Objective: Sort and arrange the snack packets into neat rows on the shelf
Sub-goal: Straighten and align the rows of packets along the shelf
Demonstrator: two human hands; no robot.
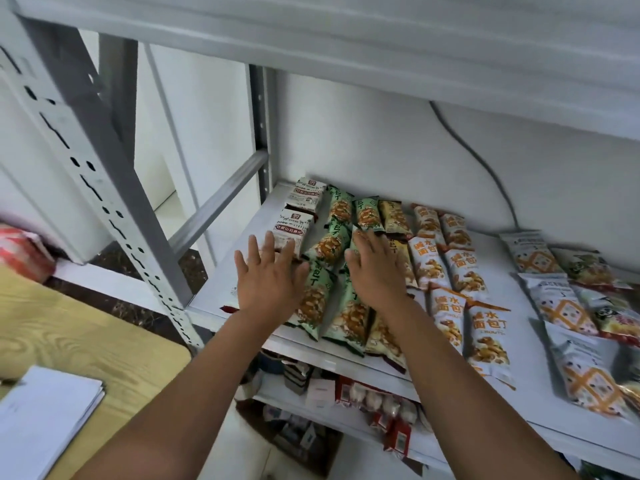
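Snack packets lie in rows on the white shelf (214,292). At the left are white-and-brown packets (294,226), then green packets (327,247), yellow packets (393,216), white-and-orange packets (457,268) and, at the right, white packets with an orange lattice (561,306). My left hand (268,275) lies flat with fingers spread over the front white-and-brown packet and the edge of a green one. My right hand (375,271) rests flat on the green and yellow packets, fingers straight. Neither hand grips anything.
A grey perforated upright (114,202) stands at the shelf's left front corner. Another white shelf board (346,39) hangs close overhead. A wooden table (86,341) with a white paper stack (45,420) is at lower left. Lower shelves (346,393) hold more goods. A grey cable (485,168) runs down the back wall.
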